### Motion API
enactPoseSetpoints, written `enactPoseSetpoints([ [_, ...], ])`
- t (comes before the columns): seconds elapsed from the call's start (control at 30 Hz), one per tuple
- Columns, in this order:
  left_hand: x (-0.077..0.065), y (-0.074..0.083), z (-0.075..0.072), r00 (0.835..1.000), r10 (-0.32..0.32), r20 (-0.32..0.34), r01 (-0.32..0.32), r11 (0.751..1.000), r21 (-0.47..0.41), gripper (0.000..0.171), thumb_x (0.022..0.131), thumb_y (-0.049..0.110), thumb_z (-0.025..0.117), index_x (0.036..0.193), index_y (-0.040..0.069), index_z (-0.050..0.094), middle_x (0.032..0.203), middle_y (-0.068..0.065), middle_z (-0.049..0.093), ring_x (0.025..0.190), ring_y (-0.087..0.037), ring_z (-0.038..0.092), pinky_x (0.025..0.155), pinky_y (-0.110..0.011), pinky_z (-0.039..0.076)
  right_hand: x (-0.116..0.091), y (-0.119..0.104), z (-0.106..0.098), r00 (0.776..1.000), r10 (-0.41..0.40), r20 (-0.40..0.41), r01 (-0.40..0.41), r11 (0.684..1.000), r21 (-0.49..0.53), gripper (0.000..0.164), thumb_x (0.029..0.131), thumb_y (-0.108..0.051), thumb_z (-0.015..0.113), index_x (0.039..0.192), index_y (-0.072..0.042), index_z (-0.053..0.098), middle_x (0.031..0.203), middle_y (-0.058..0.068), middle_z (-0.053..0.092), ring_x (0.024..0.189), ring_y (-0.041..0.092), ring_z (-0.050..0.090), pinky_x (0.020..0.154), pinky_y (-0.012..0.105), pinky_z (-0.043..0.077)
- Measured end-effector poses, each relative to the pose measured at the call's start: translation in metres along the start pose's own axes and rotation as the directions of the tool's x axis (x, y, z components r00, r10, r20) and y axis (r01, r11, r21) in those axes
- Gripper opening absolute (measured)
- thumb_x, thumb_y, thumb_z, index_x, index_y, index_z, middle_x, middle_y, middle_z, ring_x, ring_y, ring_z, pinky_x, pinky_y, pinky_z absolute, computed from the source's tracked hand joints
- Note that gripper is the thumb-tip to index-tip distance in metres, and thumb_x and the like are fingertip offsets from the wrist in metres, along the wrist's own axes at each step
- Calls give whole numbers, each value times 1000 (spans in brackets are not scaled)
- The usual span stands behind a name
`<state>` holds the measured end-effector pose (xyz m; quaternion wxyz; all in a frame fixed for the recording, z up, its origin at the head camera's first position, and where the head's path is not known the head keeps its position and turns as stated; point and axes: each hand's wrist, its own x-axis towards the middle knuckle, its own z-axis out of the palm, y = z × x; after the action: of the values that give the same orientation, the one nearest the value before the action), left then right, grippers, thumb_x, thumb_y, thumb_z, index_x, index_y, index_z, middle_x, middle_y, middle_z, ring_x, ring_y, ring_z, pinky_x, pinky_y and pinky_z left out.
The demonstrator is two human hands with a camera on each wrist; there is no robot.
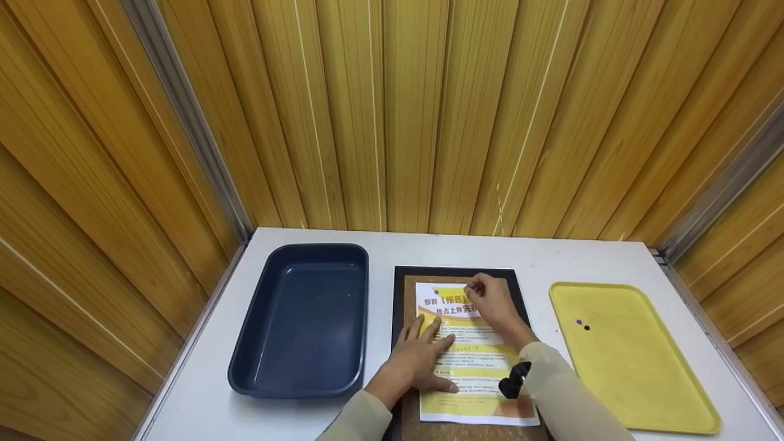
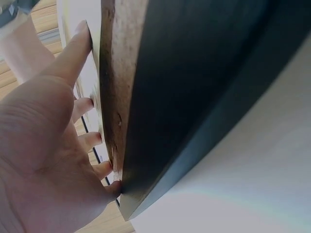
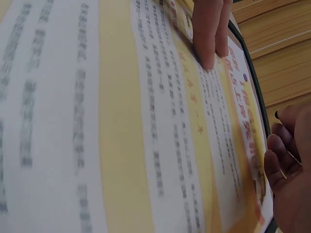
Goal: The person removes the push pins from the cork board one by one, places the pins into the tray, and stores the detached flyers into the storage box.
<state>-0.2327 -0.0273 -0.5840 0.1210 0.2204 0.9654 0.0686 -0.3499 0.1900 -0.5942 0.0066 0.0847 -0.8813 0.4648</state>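
A printed yellow and white poster (image 1: 471, 401) lies on a brown cork board (image 1: 411, 355) with a black frame (image 1: 397, 318). My left hand (image 1: 421, 355) rests on the poster's left half, fingers spread, fingertips pressing the sheet. In the left wrist view, that hand (image 2: 53, 131) reaches over the board's edge. A purple pushpin (image 1: 436, 292) sits at the poster's upper left corner. My right hand (image 1: 493, 300) is at the upper right corner, thumb and fingertips together. The right wrist view shows it pinching a small black pushpin (image 3: 277, 114), mostly hidden by the fingers.
To the left stands a deep dark blue tray (image 1: 361, 318). A shallow yellow tray (image 1: 643, 367) lies to the right, with a purple pushpin (image 1: 579, 321) and a black pushpin (image 1: 587, 327) in it. Wood-patterned panels (image 1: 410, 122) rise behind the white table (image 1: 527, 251).
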Motion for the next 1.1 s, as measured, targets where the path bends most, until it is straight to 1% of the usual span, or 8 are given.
enactPoseSetpoints([
  [0.07,-1,1,0,1000,5,-2,-5,1000,-1,104,77,85,71,165,40,38,177,-4,18,162,-38,14,128,-56,18,-5,1,-13,1000,-14,-12,14,1000,-22,8,106,-16,66,107,-9,70,98,5,67,87,20,62,74,29,52],
  [0.17,-1,-1,1,1000,7,-7,-8,1000,-8,104,77,85,71,165,40,38,177,-5,17,162,-39,13,128,-57,18,-8,6,-35,997,-66,-41,62,994,-85,6,104,-12,68,104,-7,70,95,7,69,85,21,64,73,28,52],
  [0.33,-1,-2,5,1000,5,-20,-5,999,-38,105,77,84,73,165,40,37,178,-4,16,162,-39,12,128,-58,19,-16,31,-76,989,-101,-111,80,981,-176,5,99,-6,71,97,-2,70,88,7,68,82,18,61,71,26,50],
  [0.57,0,-1,5,1000,6,-24,-7,999,-47,105,76,83,74,165,40,38,178,-4,16,162,-39,12,128,-58,19,-42,69,-129,992,-35,-120,2,965,-262,6,98,-6,71,95,-2,68,88,7,68,82,18,59,68,23,48],
  [0.63,-1,-1,5,1000,7,-26,-8,999,-53,104,76,82,74,165,40,38,178,-4,16,162,-39,11,128,-58,19,-49,78,-141,992,-13,-125,-21,965,-261,7,99,-7,70,97,-1,69,89,8,68,82,19,60,67,22,49],
  [0.7,-1,-1,4,1000,9,-29,-11,998,-62,104,77,81,75,165,39,39,178,-4,16,162,-39,11,128,-58,18,-58,86,-153,991,32,-132,-63,969,-237,10,102,-9,68,101,1,68,92,10,70,84,21,64,66,23,51],
  [0.87,-2,-1,3,999,16,-31,-19,997,-69,103,78,80,75,165,38,39,178,-5,15,162,-40,11,128,-58,17,-75,104,-175,980,129,-151,-154,974,-169,20,106,-16,63,109,4,67,98,16,70,85,24,69,63,25,55],
  [1.1,-3,0,3,1000,17,-24,-18,998,-59,104,78,81,74,165,38,37,178,-5,15,162,-39,10,128,-58,16,-84,115,-183,979,137,-154,-167,965,-202,21,106,-16,64,108,5,68,98,14,70,83,19,62,61,26,52],
])
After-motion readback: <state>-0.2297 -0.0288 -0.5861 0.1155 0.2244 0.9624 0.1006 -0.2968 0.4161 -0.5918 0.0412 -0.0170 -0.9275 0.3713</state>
